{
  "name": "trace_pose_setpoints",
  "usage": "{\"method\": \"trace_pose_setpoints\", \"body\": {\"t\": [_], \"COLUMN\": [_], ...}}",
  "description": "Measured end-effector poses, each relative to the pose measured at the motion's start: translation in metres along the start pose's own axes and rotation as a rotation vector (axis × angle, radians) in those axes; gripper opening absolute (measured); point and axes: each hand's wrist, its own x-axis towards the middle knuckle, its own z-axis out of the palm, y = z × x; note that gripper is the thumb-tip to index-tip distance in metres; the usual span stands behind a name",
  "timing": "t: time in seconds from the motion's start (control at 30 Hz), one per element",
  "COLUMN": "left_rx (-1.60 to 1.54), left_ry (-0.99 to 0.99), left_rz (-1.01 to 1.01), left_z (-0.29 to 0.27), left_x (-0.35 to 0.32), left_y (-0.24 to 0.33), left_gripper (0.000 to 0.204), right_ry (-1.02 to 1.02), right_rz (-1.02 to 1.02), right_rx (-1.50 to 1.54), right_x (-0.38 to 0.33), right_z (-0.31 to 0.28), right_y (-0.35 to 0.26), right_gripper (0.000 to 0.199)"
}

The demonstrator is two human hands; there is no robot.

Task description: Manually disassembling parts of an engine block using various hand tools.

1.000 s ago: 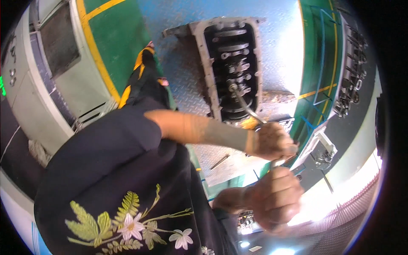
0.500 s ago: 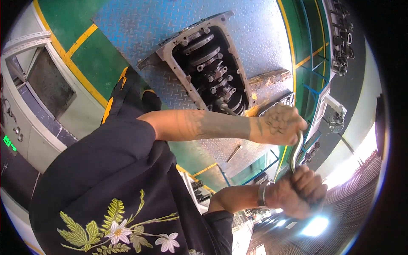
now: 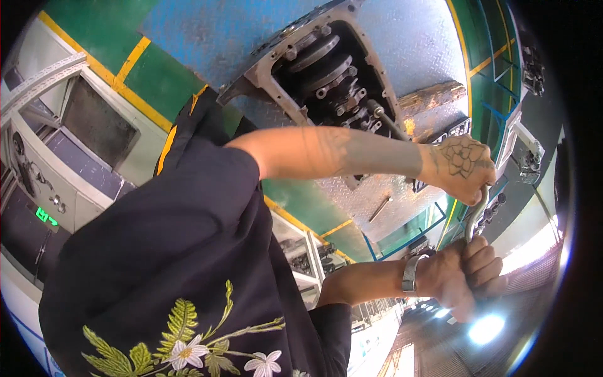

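Metal bar (image 3: 475, 215), bent in a curve where it shows between my two hands, sits out to the right, beyond the near corner of the engine block (image 3: 274, 81). From my left hand (image 3: 461, 166) this curved stretch runs down and slightly left to my right hand (image 3: 466, 273). A straight shaft (image 3: 396, 127) with a round end lies across the opening of the block; it points up and to the left, and its long axis slopes down to the right, toward my left wrist. My forearm and hand hide the part between, so I cannot tell how it joins the bar, nor whether the round end sits on a bolt.

My left fingers are curled tightly around the bar's upper end, knuckles turned outward. My right fingers (image 3: 482, 262) are folded around the lower end, a little blurred, below a silver wristband (image 3: 409, 274). A wood block (image 3: 433, 97) lies beside the engine block on the metal plate (image 3: 342, 200).
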Motion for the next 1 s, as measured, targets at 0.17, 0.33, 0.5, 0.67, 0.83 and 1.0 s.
{"method": "trace_pose_setpoints", "body": {"t": [0.17,0.33,0.5,0.67,0.83,1.0], "left_rx": [-0.037,-0.087,-0.256,-0.328,-0.119,-0.064], "left_ry": [-0.023,-0.198,-0.555,-0.837,-0.466,0.217], "left_rz": [-0.064,-0.095,-0.146,-0.238,-0.015,-0.053], "left_z": [0.021,0.008,-0.032,-0.069,-0.109,-0.055], "left_x": [-0.004,0.003,0.045,0.075,-0.020,-0.115], "left_y": [0.004,-0.001,-0.021,-0.032,0.002,0.040], "left_gripper": [0.019,0.024,0.029,0.028,0.011,0.028], "right_ry": [-0.012,0.078,-0.107,-0.197,-0.104,-0.413], "right_rz": [0.050,0.016,0.105,0.188,0.287,0.137], "right_rx": [-0.108,-0.260,-0.141,-0.126,-0.049,-0.173], "right_x": [0.018,0.030,0.026,0.038,0.054,0.058], "right_z": [0.016,0.017,0.008,-0.016,-0.036,-0.032], "right_y": [0.008,0.016,0.015,0.012,0.015,0.024], "right_gripper": [0.032,0.038,0.040,0.038,0.042,0.044]}}
